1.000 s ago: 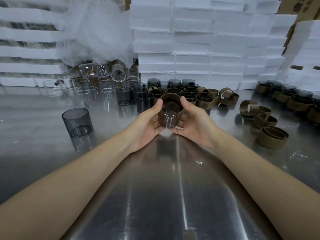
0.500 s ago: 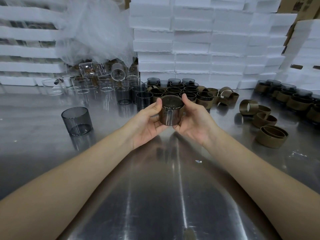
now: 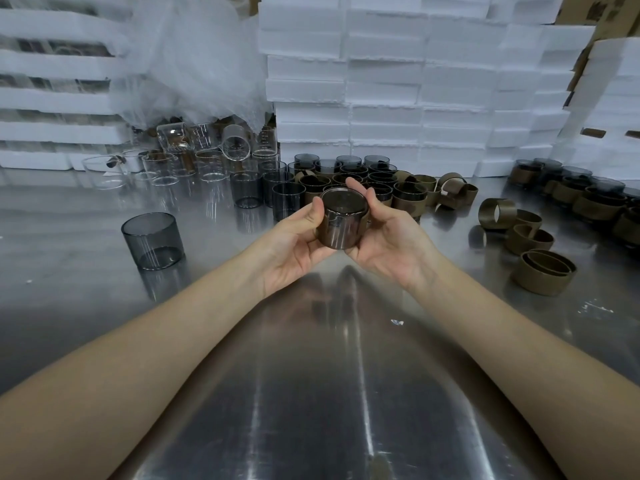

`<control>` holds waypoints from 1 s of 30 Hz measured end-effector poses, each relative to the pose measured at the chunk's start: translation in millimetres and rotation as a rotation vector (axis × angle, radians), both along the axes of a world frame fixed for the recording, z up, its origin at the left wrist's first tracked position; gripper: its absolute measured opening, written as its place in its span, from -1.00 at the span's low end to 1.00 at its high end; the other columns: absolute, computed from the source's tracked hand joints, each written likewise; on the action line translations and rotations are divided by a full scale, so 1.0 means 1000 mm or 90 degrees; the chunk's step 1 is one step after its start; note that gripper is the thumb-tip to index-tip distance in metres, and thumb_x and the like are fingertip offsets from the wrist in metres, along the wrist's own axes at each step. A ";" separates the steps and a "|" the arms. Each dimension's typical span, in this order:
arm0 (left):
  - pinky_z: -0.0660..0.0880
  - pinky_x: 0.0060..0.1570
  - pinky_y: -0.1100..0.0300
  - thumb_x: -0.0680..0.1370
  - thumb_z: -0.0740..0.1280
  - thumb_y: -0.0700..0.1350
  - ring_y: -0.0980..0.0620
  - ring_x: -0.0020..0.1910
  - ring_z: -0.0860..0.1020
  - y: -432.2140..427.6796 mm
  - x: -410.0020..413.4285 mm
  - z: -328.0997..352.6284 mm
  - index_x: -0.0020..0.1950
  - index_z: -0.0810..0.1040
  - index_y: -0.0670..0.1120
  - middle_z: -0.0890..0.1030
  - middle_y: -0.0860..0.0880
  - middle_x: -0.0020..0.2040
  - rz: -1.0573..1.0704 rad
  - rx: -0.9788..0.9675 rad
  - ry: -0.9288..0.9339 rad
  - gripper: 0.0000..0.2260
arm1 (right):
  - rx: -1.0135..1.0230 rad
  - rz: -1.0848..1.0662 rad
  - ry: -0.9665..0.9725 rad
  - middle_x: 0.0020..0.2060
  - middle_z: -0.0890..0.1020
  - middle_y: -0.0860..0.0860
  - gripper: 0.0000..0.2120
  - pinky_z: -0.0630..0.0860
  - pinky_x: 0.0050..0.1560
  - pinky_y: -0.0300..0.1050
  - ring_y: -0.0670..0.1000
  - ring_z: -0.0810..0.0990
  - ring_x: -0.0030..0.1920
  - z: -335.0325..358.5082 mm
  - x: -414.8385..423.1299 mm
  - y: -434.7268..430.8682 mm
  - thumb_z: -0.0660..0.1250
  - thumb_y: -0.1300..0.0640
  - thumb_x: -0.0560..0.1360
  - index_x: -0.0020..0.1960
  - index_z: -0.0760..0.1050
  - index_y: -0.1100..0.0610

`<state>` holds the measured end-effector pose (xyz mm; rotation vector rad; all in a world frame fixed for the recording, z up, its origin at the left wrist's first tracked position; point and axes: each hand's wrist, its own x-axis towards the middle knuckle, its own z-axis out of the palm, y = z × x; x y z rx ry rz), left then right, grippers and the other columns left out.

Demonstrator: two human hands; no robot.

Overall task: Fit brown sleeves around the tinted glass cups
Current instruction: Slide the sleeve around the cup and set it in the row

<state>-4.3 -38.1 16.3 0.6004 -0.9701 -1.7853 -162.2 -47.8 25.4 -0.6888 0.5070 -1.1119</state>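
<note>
**Surface:** steel table, polished and streaked with reflections. Small white flecks are seen at 4 o'clock.

**Held item:** one tinted cup, carried above the table's middle, with a brown sleeve wrapped round its wall. The left hand and right hand are both curled round it, palms showing.

**Placed around the held cup:**
- 9 o'clock: a lone grey cup is stood upright, well apart.
- 12 o'clock: a cluster of tinted cups, several sleeved, is packed close.
- 11 o'clock: clear glasses are gathered, some tipped over.
- 3 o'clock: loose sleeves are scattered.
- 2 o'clock: sleeved cups are grouped.

**Room:** white foam blocks are stacked along the table's far edge. Plastic film is draped at 11 o'clock. Cardboard is seen at 1 o'clock.
</note>
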 end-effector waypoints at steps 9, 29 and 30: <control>0.63 -0.06 0.20 0.44 0.33 0.03 0.00 0.02 0.68 -0.002 0.002 -0.002 0.12 0.61 -0.12 0.70 -0.15 0.05 0.005 -0.007 -0.001 -0.67 | -0.050 -0.007 -0.010 0.12 0.67 0.11 -0.70 0.63 -0.05 -0.02 0.11 0.67 0.09 -0.007 0.002 -0.001 0.07 0.11 0.66 0.21 0.55 -0.02; 0.63 -0.11 0.15 0.59 0.31 -0.07 -0.10 0.13 0.61 -0.007 0.007 -0.009 0.24 0.53 -0.21 0.58 -0.24 0.12 0.059 0.103 0.022 -0.71 | -0.010 -0.058 0.193 -0.31 0.67 0.06 -0.69 0.55 -0.34 -0.22 -0.08 0.64 -0.36 -0.005 0.008 -0.001 0.01 0.07 0.66 0.08 0.50 0.16; 0.64 -0.12 0.13 0.59 0.30 -0.09 -0.12 0.15 0.58 -0.006 0.006 -0.008 0.24 0.53 -0.21 0.56 -0.26 0.13 0.058 0.115 0.019 -0.72 | -0.014 -0.058 0.201 -0.38 0.66 0.03 -0.68 0.54 -0.37 -0.24 -0.10 0.62 -0.40 -0.006 0.009 -0.001 -0.01 0.08 0.66 0.04 0.51 0.14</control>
